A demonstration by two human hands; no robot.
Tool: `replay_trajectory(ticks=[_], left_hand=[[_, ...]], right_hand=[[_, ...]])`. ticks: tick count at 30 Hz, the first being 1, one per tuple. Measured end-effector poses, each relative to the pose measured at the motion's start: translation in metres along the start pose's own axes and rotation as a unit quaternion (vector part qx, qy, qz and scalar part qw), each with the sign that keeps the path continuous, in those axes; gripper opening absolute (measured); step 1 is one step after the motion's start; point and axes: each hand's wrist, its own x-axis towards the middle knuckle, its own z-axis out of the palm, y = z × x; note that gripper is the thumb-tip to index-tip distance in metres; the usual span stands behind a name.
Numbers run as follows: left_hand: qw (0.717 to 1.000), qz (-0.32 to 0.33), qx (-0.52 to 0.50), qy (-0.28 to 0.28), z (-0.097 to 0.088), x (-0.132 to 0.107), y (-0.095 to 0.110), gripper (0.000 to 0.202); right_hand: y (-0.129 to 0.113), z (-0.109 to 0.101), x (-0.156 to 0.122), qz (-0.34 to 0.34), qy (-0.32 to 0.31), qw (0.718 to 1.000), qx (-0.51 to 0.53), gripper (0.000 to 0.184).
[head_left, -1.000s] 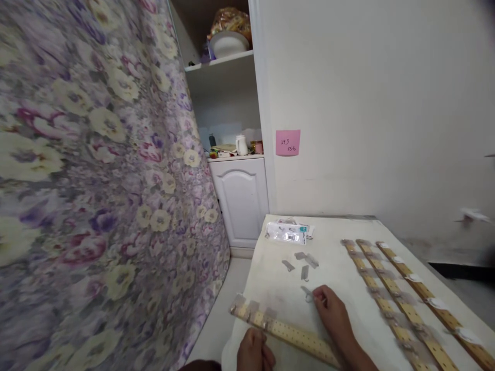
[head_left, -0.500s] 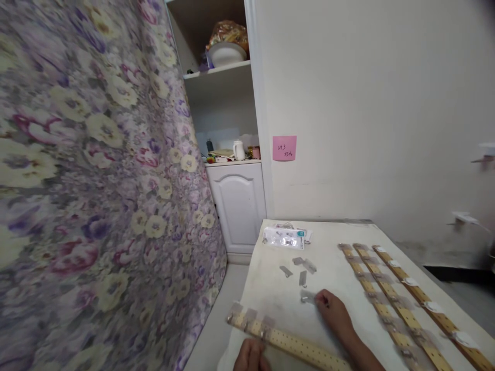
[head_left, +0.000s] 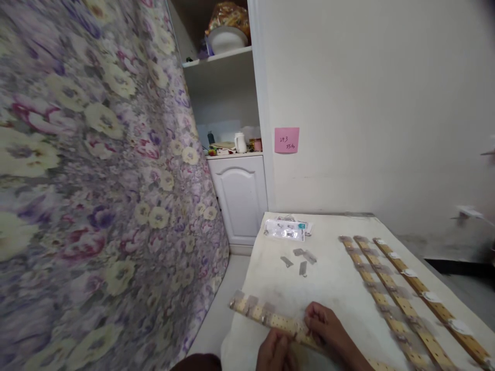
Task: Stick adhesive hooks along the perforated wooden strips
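Note:
A pale wooden strip (head_left: 284, 323) with rows of small holes lies slantwise at the near side of the table. Several clear tabs with small metal parts sit along its left end. Over its near edge is my left hand (head_left: 274, 351), fingers pinched together; what they hold is hidden. My right hand (head_left: 328, 327) is closed at the strip's middle, with a clear tab (head_left: 300, 325), partly covered, at its fingertips. Farther up the table lie several loose translucent tabs (head_left: 303, 268) with small metal hooks.
Three longer wooden strips lie at the right; two carry clear tabs (head_left: 372, 277), and the outer strip (head_left: 419, 291) carries white pieces. Clear packaging (head_left: 285, 230) rests at the table's back left. A flowered curtain (head_left: 116, 206) hangs on the left, beside a white cabinet (head_left: 242, 201).
My right hand has taken the nearest loose tab and moved back to the strip. My left hand has slid right along the strip's near edge. The view has tipped slightly downward.

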Motion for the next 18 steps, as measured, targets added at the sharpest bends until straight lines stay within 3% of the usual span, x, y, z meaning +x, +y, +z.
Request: replay_trajectory(ticks=[5,11,18], left_hand=[[0.999,-0.042,-0.021,-0.019,-0.001,0.005,-0.007,0.051],[0.998,-0.060,-0.016,0.007,-0.002,0.002,0.002,0.049],[0.994,-0.074,-0.012,0.086,0.002,0.007,0.000,0.048]], right_hand=[[-0.002,0.006,0.000,-0.032,0.003,0.995,-0.092,0.009],[0.001,0.012,0.005,-0.055,0.015,0.978,-0.202,0.007],[-0.002,0.022,0.014,-0.049,0.058,0.933,-0.351,0.013]])
